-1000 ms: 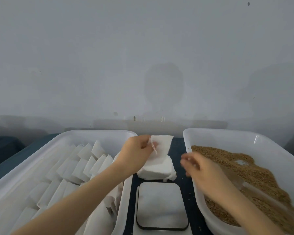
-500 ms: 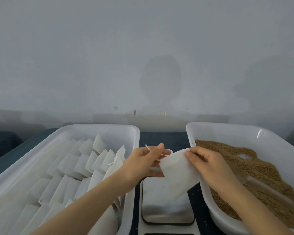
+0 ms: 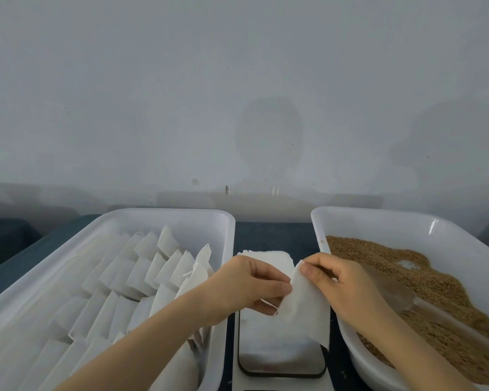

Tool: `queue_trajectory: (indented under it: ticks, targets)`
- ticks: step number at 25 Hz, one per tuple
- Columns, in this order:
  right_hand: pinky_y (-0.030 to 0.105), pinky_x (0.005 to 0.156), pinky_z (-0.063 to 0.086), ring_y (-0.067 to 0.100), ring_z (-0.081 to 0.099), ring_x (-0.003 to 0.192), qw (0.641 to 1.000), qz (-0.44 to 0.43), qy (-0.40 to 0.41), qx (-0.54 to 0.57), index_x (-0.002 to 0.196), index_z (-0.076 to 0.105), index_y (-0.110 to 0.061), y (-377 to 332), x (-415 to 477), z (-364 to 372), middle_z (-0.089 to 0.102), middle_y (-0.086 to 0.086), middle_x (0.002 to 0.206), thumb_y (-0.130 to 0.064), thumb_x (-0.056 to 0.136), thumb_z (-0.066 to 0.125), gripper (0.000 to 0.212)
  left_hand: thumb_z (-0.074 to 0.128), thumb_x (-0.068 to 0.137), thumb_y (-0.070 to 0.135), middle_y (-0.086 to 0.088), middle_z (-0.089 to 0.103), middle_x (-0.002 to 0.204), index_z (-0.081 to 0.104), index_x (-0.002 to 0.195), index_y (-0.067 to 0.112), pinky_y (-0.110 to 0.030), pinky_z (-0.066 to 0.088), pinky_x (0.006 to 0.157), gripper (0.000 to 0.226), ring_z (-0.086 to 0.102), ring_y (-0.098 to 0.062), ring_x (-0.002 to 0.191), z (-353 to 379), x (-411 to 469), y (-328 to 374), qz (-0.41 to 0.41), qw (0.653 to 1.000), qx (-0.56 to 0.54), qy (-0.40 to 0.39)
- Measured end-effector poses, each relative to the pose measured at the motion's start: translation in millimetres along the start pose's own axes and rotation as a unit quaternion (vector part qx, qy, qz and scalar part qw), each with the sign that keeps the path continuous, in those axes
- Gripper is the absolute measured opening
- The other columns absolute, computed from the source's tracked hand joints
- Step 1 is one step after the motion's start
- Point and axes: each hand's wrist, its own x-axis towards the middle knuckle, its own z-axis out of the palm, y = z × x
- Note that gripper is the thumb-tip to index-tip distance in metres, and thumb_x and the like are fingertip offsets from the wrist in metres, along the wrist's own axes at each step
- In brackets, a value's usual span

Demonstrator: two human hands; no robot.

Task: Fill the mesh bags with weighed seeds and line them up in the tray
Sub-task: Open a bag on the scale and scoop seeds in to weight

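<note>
Lower left, the white plastic tray (image 3: 164, 214) holds lined-up bags (image 3: 141, 272). Centre: your left hand (image 3: 237, 289) pinches the thin white mesh bag (image 3: 305, 309) and your right hand (image 3: 347, 286) pinches its top edge, above the flat metal scale plate (image 3: 277, 354). Looks like the bag-opening step; next you spread the mouth and scoop brown seeds (image 3: 435, 283) at right.

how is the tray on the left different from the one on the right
The left tray holds rows of white bags leaning on one another; the right tray holds loose brown seeds. A clear scoop lies in the right tray, while none shows in the left tray. Both are white plastic trays with rounded corners.
</note>
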Motion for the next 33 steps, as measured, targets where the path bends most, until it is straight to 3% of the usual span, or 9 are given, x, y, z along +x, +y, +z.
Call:
queue_trajectory:
  ticks: [6, 9, 12, 14, 18, 21, 25, 28, 33]
  targets:
    - [0.003, 0.071, 0.04, -0.005, 0.054, 0.086, 0.993, -0.026, 0.114, -0.024, 0.088, 0.057, -0.035, -5, 1, 2, 0.059, -0.015, 0.086, -0.025, 0.081, 0.07, 0.018, 0.073, 0.082, 0.018, -0.008, 0.073, 0.088, 0.076, 0.078, 0.018, -0.026, 0.056, 0.068, 0.005, 0.07, -0.018, 0.081, -3, 2, 1, -0.014, 0.998, -0.062, 0.003]
    - [0.012, 0.068, 0.049, 0.001, 0.062, 0.078, 0.997, -0.02, 0.052, 0.046, 0.088, 0.062, -0.028, -8, -3, 3, 0.066, -0.008, 0.08, -0.034, 0.082, 0.064, 0.008, 0.076, 0.077, 0.024, -0.003, 0.073, 0.082, 0.073, 0.073, 0.02, -0.023, 0.053, 0.064, 0.007, 0.07, -0.015, 0.077, -2, 2, 1, -0.001, 0.995, -0.089, 0.033]
    - [0.022, 0.07, 0.054, 0.006, 0.066, 0.079, 0.997, -0.024, -0.025, 0.067, 0.092, 0.063, -0.029, -13, -5, 7, 0.069, -0.013, 0.084, -0.055, 0.072, 0.058, 0.033, 0.075, 0.079, 0.027, -0.001, 0.072, 0.078, 0.073, 0.071, 0.022, -0.019, 0.05, 0.063, 0.009, 0.067, -0.012, 0.072, 1, 2, -1, 0.016, 0.995, -0.071, 0.067]
    - [0.022, 0.07, 0.054, 0.006, 0.066, 0.078, 0.997, -0.028, -0.045, 0.056, 0.093, 0.064, -0.028, -14, -4, 9, 0.069, -0.012, 0.084, -0.057, 0.069, 0.06, 0.037, 0.073, 0.081, 0.028, 0.001, 0.07, 0.075, 0.074, 0.07, 0.025, -0.018, 0.049, 0.064, 0.011, 0.065, -0.009, 0.069, 4, 2, -1, 0.029, 0.996, -0.053, 0.064]
    - [0.023, 0.07, 0.054, 0.007, 0.066, 0.077, 0.997, -0.033, -0.059, 0.036, 0.093, 0.067, -0.029, -9, -4, 11, 0.069, -0.011, 0.081, -0.04, 0.078, 0.068, 0.018, 0.071, 0.083, 0.028, 0.003, 0.07, 0.075, 0.073, 0.068, 0.029, -0.018, 0.047, 0.065, 0.015, 0.063, -0.007, 0.069, 7, 2, -1, 0.039, 0.997, -0.036, 0.055]
    - [0.021, 0.067, 0.053, 0.008, 0.066, 0.076, 0.997, -0.055, -0.046, 0.017, 0.097, 0.069, -0.027, -8, -5, 11, 0.069, -0.01, 0.08, -0.031, 0.086, 0.064, 0.013, 0.071, 0.083, 0.027, 0.0, 0.071, 0.079, 0.073, 0.07, 0.027, -0.018, 0.048, 0.066, 0.014, 0.064, -0.008, 0.071, 6, 2, -2, 0.039, 0.996, -0.054, 0.061]
    - [0.036, 0.058, 0.05, 0.017, 0.059, 0.062, 0.996, -0.066, -0.033, -0.044, 0.088, 0.072, -0.013, -2, -3, 10, 0.064, 0.001, 0.067, -0.018, 0.092, 0.057, 0.016, 0.068, 0.086, 0.024, 0.006, 0.071, 0.077, 0.07, 0.069, 0.026, -0.016, 0.048, 0.062, 0.018, 0.068, -0.008, 0.072, 9, 3, -4, 0.041, 0.996, 0.001, 0.079]
    - [0.023, 0.055, 0.047, 0.013, 0.059, 0.063, 0.995, -0.066, 0.018, -0.075, 0.089, 0.074, -0.017, 0, -3, 10, 0.066, -0.004, 0.068, -0.009, 0.088, 0.06, 0.016, 0.066, 0.086, 0.023, 0.008, 0.072, 0.074, 0.066, 0.072, 0.021, -0.011, 0.049, 0.059, 0.014, 0.07, -0.006, 0.069, 14, 4, -6, 0.041, 0.993, 0.057, 0.097]
    - [0.011, 0.061, 0.046, 0.008, 0.059, 0.072, 0.987, -0.089, 0.085, -0.102, 0.105, 0.072, -0.017, -3, -2, 13, 0.063, -0.004, 0.077, 0.0, 0.081, 0.068, 0.03, 0.064, 0.089, 0.024, 0.005, 0.074, 0.076, 0.067, 0.078, 0.016, -0.012, 0.049, 0.058, 0.015, 0.071, -0.01, 0.069, 14, 7, -7, 0.023, 0.991, 0.04, 0.124]
